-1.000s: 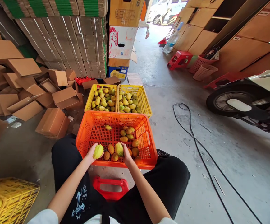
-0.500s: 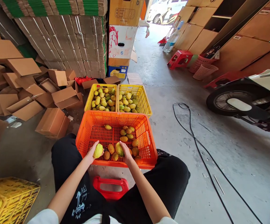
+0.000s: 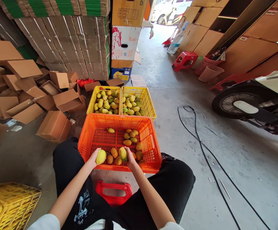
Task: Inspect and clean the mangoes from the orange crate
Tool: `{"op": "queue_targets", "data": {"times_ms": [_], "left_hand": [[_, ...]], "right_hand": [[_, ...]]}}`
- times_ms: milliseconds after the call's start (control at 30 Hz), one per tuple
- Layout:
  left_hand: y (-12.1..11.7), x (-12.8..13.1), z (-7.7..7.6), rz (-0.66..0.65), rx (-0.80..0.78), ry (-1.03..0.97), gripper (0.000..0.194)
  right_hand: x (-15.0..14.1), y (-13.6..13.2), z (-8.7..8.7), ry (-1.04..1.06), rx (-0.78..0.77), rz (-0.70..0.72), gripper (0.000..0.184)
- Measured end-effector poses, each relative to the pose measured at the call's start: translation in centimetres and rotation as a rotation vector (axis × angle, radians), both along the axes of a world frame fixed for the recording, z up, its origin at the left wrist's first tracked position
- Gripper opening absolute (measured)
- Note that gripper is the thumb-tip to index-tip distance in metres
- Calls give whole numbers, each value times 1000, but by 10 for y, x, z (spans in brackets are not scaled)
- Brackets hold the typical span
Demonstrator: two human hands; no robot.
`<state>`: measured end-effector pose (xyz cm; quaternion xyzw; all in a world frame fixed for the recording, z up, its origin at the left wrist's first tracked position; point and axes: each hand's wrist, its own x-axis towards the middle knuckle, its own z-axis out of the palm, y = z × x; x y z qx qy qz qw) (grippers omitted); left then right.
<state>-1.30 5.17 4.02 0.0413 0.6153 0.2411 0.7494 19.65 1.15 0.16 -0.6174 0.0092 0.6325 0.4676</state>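
An orange plastic crate (image 3: 93, 130) sits on the floor between my knees, with several yellow-green mangoes on its bottom. My left hand (image 3: 93, 158) is closed round a yellow mango (image 3: 100, 156) at the crate's near edge. My right hand (image 3: 130, 158) grips a greener mango (image 3: 123, 153) just beside it, above the loose fruit. Behind the orange crate stand two yellow crates (image 3: 92, 102) (image 3: 149, 103), each holding several mangoes.
A third yellow crate (image 3: 14, 199) with mangoes is at my lower left. Loose cardboard boxes (image 3: 54, 126) litter the left, stacked flat cartons (image 3: 69, 41) stand behind. A black cable (image 3: 201, 143) crosses the concrete floor; a scooter wheel (image 3: 242, 103) is at right. A red stool (image 3: 113, 191) is under me.
Both hands stay low in the orange crate with their mangoes; the left mango has tilted slightly lower. Nothing else moved.
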Motion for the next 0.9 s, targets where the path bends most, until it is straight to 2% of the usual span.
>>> {"op": "queue_targets", "data": {"times_ms": [100,200,367,433,633,767,900], "left_hand": [[1,4,10,-23,-21,5,41],[1,5,15,-4,-26,18,43],[0,4,11,-31,28,27,41],[-1,4,8,-64,72,67,35],[-5,5,5,-153,140,174,23],[-5,5,7,-140,177,196,18],[-4,5,9,-116,226,158,23]], "right_hand": [[0,-1,4,26,28,-18,26],[-1,-1,6,50,52,-46,27],[-1,0,8,1,144,-44,35],[0,-1,7,-45,163,-23,36],[-1,-2,7,0,36,16,29],[-1,-1,9,1,-19,0,29],[0,0,10,28,0,-18,31]]}}
